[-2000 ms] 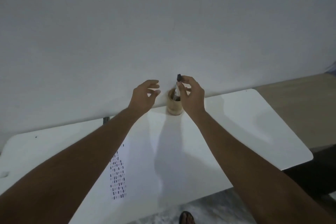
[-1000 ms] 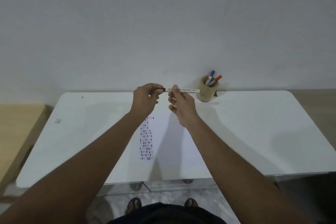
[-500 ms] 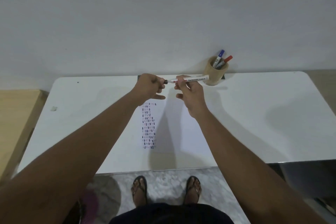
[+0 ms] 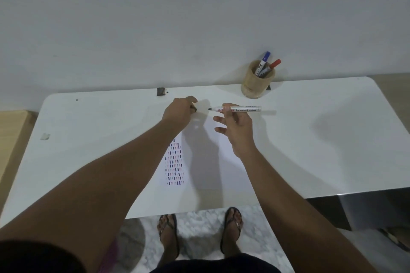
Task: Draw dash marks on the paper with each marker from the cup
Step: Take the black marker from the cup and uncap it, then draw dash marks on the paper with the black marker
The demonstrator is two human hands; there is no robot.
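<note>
A white sheet of paper lies on the white table, with columns of dash marks along its left side. My right hand pinches an uncapped white marker held level, its black tip pointing left. My left hand is closed on the marker's black cap, a short way left of the tip. A wooden cup stands at the table's back edge and holds a blue-capped marker and a red-capped marker.
A small dark clip sits at the table's back edge by the wall. A scrap of tape lies near the left edge. A wooden surface adjoins the table on the left. My sandalled feet stand below the front edge.
My right hand lifted the marker out of the cup and brought it over the paper. My left hand pulled the cap off; cap and tip are now apart.
</note>
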